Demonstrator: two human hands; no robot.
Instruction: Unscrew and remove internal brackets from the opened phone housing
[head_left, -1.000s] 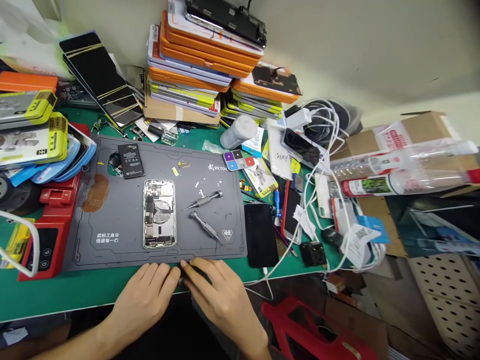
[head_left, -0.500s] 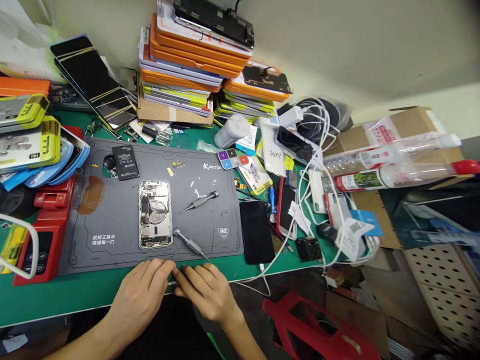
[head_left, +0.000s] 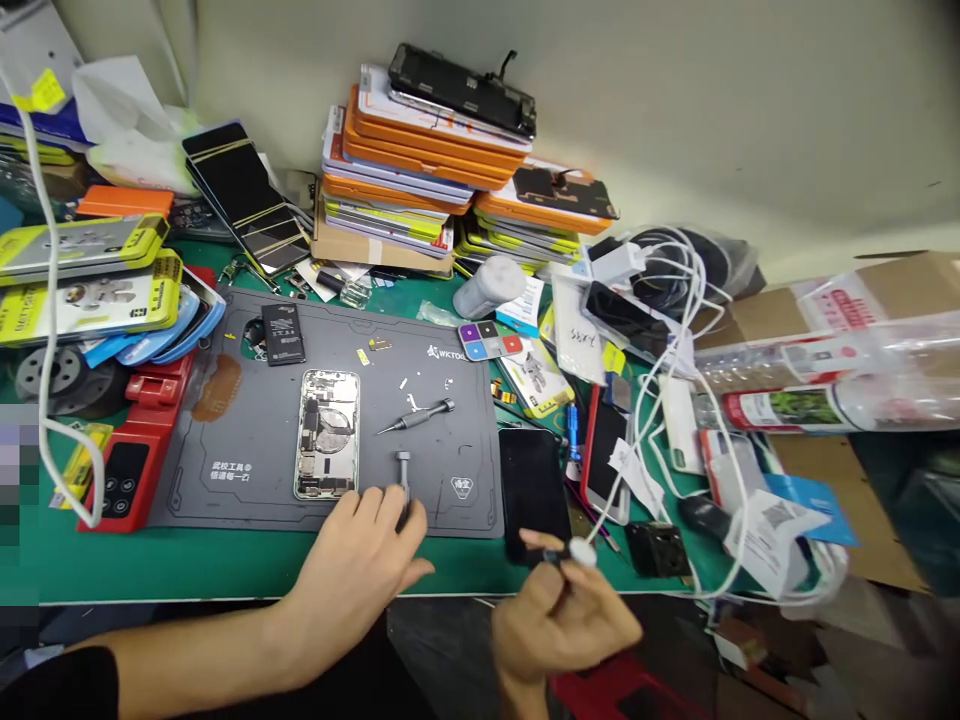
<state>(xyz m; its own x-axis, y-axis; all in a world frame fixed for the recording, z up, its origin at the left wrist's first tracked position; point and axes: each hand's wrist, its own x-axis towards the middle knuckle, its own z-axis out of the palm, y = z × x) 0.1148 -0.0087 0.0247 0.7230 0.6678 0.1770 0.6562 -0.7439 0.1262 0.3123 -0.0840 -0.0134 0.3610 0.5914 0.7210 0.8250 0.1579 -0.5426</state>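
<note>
My left hand [head_left: 367, 560] reaches over the front edge of the grey mat, its fingers curled on the lower part of a grey screwdriver [head_left: 403, 468]. That screwdriver's blade is hidden by the fingers. My right hand [head_left: 562, 620], raised at the bench's front edge, pinches a dark stick-shaped tool with a round pale end [head_left: 582, 552]; its exact kind is unclear. An opened phone [head_left: 328, 435] lies on the mat with its inner parts bare. A second screwdriver [head_left: 416, 415] rests right of it. A black battery [head_left: 283, 334] lies behind the phone.
The grey mat [head_left: 247, 430] carries tiny loose parts. A dark phone [head_left: 534, 490] lies right of it, among white cables [head_left: 697, 280]. Stacked orange boxes [head_left: 435, 150] stand at the back. A red device [head_left: 142, 440] and yellow boxes [head_left: 90, 300] line the left side.
My hands have moved apart, the right one going right and lifting a tool. My left hand has come onto the nearer screwdriver, which has turned from slanted to nearly straight. The view has shifted.
</note>
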